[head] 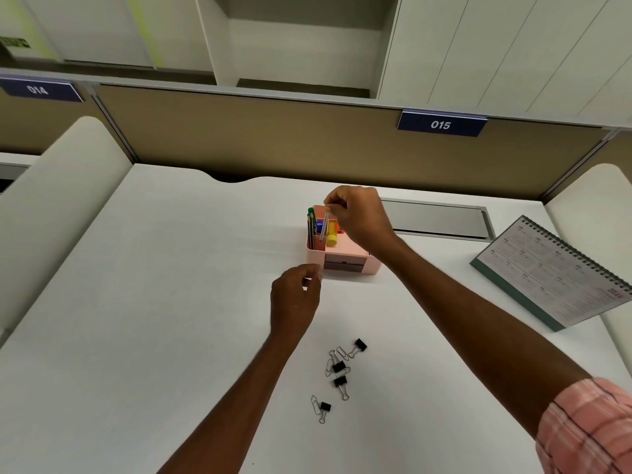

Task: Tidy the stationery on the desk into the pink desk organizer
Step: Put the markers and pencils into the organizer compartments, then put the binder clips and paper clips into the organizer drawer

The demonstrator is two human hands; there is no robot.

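Pink plastic desk organizer (371,268) lies under R hand (359,217), pinching slim silver pen (324,227) upright. L hand (295,295) curled nearby; grip unclear.

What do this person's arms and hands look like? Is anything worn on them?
The left hand and the right hand are bare: no gloves, and no ring or watch shows. The right arm has a pink checked sleeve pushed up near the elbow. The left forearm is bare to the picture's edge, with no sleeve in view.

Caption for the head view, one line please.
Right hand pinches a pen standing in the organizer; clips lie loose on the desk.
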